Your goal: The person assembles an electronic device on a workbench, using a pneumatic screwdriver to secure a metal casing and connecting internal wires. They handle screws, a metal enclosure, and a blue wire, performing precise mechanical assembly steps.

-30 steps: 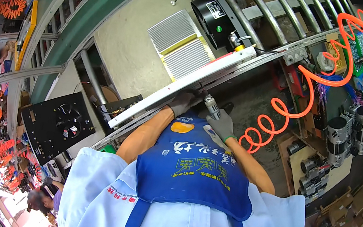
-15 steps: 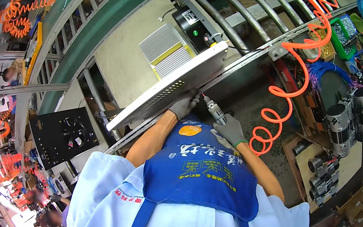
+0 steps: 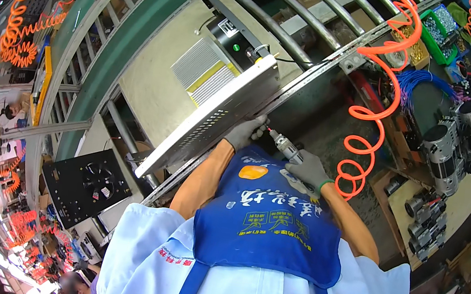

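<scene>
Clasping the screwdriver (image 3: 286, 150), the right hand (image 3: 308, 171) aims toward ten o'clock while the left hand (image 3: 244, 133) grips the metal panel (image 3: 209, 118).

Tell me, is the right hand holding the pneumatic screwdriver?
Yes, the gloved right hand grips the pneumatic screwdriver, its tip toward the white metal panel.

Both hands wear grey knit cloth gloves: left hand (image 3: 244, 133), right hand (image 3: 309, 169). The panel (image 3: 208, 120) is pale painted sheet metal, matt, its edge punched with small vents. The screwdriver (image 3: 283, 147) shows a shiny metal nose. The orange hose (image 3: 370, 117) is glossy plastic, and the blue apron (image 3: 269, 222) is matt cloth.
</scene>
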The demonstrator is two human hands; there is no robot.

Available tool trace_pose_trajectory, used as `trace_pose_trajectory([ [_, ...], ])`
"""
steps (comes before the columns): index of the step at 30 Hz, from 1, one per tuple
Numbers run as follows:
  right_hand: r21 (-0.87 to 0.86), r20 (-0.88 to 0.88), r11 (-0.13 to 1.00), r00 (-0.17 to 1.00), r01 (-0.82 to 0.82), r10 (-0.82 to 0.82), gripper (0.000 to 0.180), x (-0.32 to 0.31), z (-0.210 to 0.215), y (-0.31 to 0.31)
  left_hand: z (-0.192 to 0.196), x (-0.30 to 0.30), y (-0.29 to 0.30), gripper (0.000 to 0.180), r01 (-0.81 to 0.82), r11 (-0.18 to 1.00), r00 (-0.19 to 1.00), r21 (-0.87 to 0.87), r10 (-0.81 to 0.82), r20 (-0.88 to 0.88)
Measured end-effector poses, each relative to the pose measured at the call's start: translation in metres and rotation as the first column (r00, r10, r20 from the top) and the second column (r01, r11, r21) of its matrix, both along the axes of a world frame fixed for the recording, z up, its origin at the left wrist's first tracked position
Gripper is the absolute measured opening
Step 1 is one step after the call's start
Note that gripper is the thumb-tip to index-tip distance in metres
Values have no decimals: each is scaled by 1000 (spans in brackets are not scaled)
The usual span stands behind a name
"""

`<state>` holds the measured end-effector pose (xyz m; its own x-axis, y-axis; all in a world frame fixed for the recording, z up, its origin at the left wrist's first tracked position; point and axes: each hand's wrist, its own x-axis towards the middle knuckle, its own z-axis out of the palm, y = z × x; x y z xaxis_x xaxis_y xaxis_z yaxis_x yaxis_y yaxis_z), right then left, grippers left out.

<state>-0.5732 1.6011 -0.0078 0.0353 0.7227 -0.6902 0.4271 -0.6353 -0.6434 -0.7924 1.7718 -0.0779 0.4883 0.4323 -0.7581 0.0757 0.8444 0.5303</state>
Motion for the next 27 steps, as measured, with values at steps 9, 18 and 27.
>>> trace_pose_trajectory([
  [9, -22, 102, 994, 990, 105, -102, 47, -16, -34, 37, -33, 35, 36, 18, -76, 996, 965, -46, 61, -256],
  [18, -49, 196, 995, 978, 87, -76, 49, -32, -63, 73, -90, 25, 37, 11, -324, 900, 946, -290, 313, -84],
  [27, -10, 201, 990, 971, 138, -133, 46, -39, -85, 68, -61, 16, 43, 11, -150, 947, 988, -284, 154, -9],
])
